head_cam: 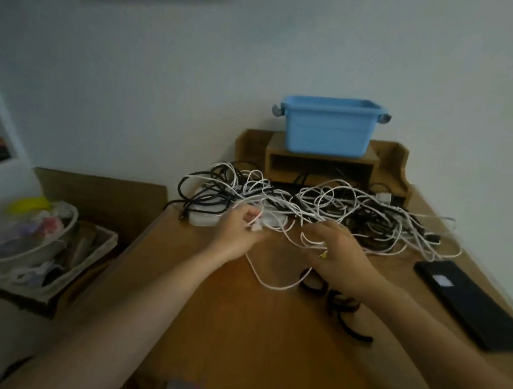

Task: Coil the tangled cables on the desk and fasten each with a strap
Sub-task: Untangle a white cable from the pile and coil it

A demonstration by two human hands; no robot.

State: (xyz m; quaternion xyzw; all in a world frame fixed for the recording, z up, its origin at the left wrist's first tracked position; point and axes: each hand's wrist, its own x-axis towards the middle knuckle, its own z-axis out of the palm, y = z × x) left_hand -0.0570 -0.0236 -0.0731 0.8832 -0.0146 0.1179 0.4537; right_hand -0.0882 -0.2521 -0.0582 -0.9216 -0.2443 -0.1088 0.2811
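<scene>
Two hands are working at the near edge of the tangle (pixel 327 202), a loose heap of thin white and thicker black cords that is sprawling across the far half of the bench (pixel 232 335). The left hand (pixel 238 229) is pinching the plug end of one white cable (pixel 270 286), fingers narrow around it. The right hand (pixel 339 251) is curling its fingers down over a loop of what looks like the same cable, seemingly gripping it, though blur is hiding the contact. Between them the cord is sagging in a smooth arc toward the near side.

By my judgement, the person is freeing the first cable and no coil is forming yet. The next move is probably calling for drawing the slick, round cord out gently so its loops are not snagging on the black ones, then winding it.

Several straps (pixel 343 305), black, flat and curled into rings, are lying just near of the right wrist. To the right, a flat black phone (pixel 473 302) is resting. A blue plastic tub (pixel 326 128) is sitting on a wooden riser (pixel 319 166) at the far edge.
</scene>
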